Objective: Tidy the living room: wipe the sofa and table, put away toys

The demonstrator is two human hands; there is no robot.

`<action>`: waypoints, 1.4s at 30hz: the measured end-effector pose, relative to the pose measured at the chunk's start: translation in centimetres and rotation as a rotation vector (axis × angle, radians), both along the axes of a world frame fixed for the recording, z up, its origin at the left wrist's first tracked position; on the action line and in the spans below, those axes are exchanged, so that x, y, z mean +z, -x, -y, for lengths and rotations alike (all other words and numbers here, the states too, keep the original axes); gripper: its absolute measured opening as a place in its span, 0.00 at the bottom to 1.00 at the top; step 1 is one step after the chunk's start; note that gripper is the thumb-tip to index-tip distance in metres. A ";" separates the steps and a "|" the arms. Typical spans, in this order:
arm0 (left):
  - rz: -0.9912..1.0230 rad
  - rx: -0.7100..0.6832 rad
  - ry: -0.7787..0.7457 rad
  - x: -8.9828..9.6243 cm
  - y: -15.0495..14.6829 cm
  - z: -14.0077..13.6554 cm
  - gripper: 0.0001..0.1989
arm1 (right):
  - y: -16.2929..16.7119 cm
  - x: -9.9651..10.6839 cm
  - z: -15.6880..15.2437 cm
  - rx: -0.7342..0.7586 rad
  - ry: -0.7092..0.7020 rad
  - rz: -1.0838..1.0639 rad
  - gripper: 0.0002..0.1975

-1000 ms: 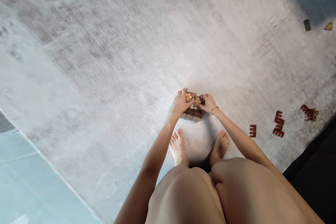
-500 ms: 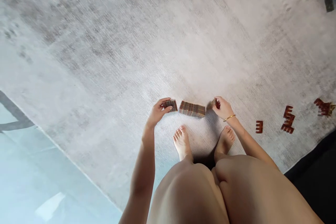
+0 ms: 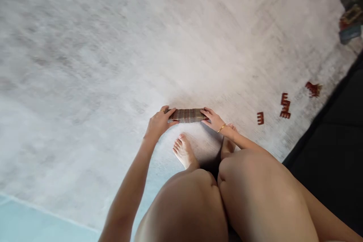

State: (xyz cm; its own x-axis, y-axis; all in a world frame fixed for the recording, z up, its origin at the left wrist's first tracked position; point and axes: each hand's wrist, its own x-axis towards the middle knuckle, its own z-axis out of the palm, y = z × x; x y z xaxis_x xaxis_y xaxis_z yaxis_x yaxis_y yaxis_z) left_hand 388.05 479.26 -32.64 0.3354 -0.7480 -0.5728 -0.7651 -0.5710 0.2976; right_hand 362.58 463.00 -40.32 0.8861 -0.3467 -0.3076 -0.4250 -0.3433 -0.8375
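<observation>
A long row of thin, brownish flat pieces (image 3: 188,115), packed face to face, lies crosswise on the carpet in front of my feet. What kind of pieces they are is too small to tell. My left hand (image 3: 161,121) grips the row's left end, thumb on the near side and fingers over the far side. At the right end, my right hand (image 3: 213,120) clasps the row in the same way, a gold bangle on its wrist. Between the two hands the row forms one unbroken block.
Several dark red comb-shaped pieces (image 3: 285,106) lie on the carpet (image 3: 141,45) to the right, with a single one (image 3: 260,118) nearer me. A mixed heap (image 3: 351,19) sits at the upper right. Black furniture (image 3: 329,151) borders the right side.
The left group and the middle row, apart before, now form one row. My right hand has come left onto its right end. The view has shifted right and turned.
</observation>
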 end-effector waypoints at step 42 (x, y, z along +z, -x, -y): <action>-0.596 -0.331 0.228 -1.6 28.5 33.2 0.33 | 28.7 2.4 23.8 -0.962 -0.175 -0.192 0.16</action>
State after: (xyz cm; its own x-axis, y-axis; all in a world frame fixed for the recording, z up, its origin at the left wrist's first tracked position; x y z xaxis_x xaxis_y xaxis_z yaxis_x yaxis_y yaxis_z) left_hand 359.56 446.10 -34.26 -0.2509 -0.8789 -0.4056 -0.5573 -0.2114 0.8029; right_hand 333.90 439.23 -37.91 0.1812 -0.8273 -0.5317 -0.5911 0.3405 -0.7312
